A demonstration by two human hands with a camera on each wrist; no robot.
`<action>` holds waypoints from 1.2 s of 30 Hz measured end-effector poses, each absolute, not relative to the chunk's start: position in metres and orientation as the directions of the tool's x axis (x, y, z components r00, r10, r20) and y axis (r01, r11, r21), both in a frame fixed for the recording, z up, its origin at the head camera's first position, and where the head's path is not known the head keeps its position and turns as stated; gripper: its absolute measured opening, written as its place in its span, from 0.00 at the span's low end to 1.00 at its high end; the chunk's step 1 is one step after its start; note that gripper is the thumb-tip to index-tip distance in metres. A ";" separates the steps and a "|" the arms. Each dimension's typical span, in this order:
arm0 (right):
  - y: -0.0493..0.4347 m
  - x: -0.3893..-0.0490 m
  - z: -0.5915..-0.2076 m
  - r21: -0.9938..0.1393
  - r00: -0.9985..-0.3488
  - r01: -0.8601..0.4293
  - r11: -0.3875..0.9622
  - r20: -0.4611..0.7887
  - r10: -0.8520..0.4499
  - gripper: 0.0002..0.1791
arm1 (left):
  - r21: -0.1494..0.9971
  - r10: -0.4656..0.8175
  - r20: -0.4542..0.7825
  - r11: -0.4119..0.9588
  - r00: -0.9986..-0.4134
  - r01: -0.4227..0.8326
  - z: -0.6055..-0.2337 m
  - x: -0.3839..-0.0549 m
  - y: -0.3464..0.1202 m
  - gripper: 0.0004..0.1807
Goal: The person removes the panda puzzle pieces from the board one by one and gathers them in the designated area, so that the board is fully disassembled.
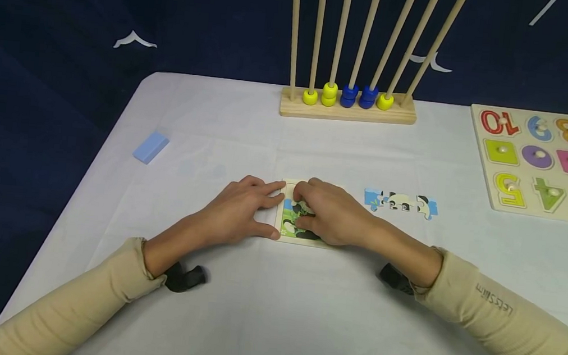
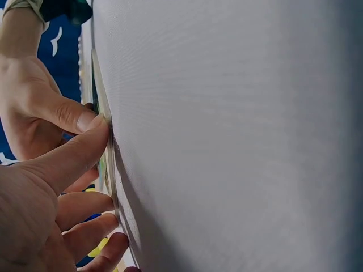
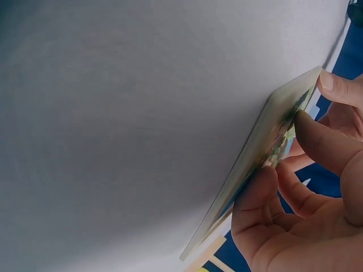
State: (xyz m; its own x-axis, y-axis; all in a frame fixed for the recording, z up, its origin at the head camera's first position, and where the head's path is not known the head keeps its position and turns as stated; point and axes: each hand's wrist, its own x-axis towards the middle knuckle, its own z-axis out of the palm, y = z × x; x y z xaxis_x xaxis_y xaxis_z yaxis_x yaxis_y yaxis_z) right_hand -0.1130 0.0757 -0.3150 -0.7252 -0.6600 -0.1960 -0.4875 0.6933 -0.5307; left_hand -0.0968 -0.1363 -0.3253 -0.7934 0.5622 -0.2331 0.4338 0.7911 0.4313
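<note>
A small wooden puzzle board [image 1: 304,241] with a green-and-blue panda picture lies on the white table in front of me. My left hand [image 1: 241,207] touches its left edge with thumb and fingers spread and fairly straight. Over the board, my right hand [image 1: 338,216] has its fingers bent and appears to pinch a puzzle piece [image 1: 299,208] against the picture. The hand covers the board's right part. In the right wrist view, the thumb and index finger of the right hand [image 3: 306,198] touch the board's face. Loose panda puzzle pieces [image 1: 400,202] lie just right of the hand.
A wooden bead rack [image 1: 347,112] with tall rods and yellow and blue beads stands at the back. A number-and-shape peg board [image 1: 510,163] lies on the far right. One light-blue block [image 1: 151,147] sits at the left. Black straps [image 1: 185,279] hang below the wrists.
</note>
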 end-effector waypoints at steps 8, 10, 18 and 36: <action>0.075 -0.113 -0.316 -0.540 -0.730 -0.491 0.684 -0.174 -0.661 0.16 | 0.431 0.560 -0.236 0.793 -0.794 0.431 -0.324 -0.097 -0.136 0.40; 0.076 -0.113 -0.316 -0.544 -0.729 -0.492 0.680 -0.170 -0.663 0.16 | 0.430 0.560 -0.236 0.793 -0.794 0.431 -0.324 -0.097 -0.136 0.40; 0.076 -0.114 -0.317 -0.536 -0.729 -0.501 0.680 -0.163 -0.665 0.14 | 0.432 0.564 -0.235 0.790 -0.791 0.435 -0.324 -0.097 -0.136 0.41; 0.072 -0.114 -0.317 -0.581 -0.752 -0.474 0.661 -0.122 -0.647 0.14 | 0.434 0.570 -0.217 0.783 -0.792 0.445 -0.325 -0.097 -0.137 0.39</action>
